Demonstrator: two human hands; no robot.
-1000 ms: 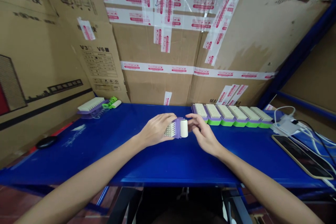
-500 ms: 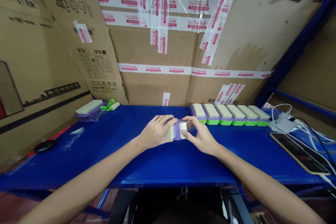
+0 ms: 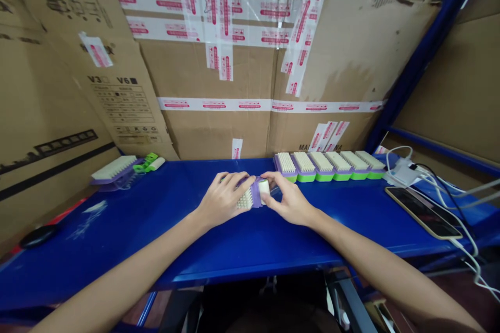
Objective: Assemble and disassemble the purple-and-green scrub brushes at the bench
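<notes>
Above the blue table my left hand (image 3: 222, 199) wraps round a scrubbing brush (image 3: 255, 193) with a purple body and off-white bristles that point partly toward me. A small white rounded block (image 3: 264, 189) sits against the brush's right end. My right hand (image 3: 291, 202) is closed on that block, thumb on its near side and fingers over the far side. Fingers cover much of the brush, so I cannot tell whether the block is fixed to it.
A row of several brushes (image 3: 323, 165) with purple and green bodies stands at the back right. Beyond it are a white charger (image 3: 402, 173), cables and a phone (image 3: 424, 212). Another brush (image 3: 114, 169) and green parts (image 3: 145, 163) lie back left. Cardboard (image 3: 211, 132) walls the rear.
The camera view has swung right, so the whole scene shifts left. Both hands keep nearly the same hold on the brush and the white block.
</notes>
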